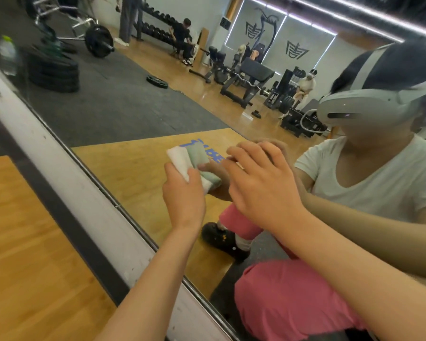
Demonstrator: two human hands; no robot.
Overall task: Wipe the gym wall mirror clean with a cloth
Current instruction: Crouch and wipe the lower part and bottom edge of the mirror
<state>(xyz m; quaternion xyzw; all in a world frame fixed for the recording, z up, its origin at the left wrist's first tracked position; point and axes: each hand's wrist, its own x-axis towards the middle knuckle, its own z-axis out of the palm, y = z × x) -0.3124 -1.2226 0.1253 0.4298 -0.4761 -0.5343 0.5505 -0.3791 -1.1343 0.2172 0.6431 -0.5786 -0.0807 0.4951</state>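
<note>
The wall mirror [138, 114] fills most of the head view and runs diagonally from upper left to lower right. My left hand [183, 195] grips a folded white and pale green cloth [182, 156] and holds it close to the low part of the glass. My right hand [261, 183] hovers beside the cloth with fingers spread and relaxed, and holds nothing. The mirror reflects both hands, the cloth, my white shirt and pink trousers.
A white ledge [59, 178] and a dark strip run along the mirror's bottom edge above the wooden floor [27, 254]. A plastic bottle [8, 55] stands at the far left. Weight plates, a barbell, benches and other people show in the reflection.
</note>
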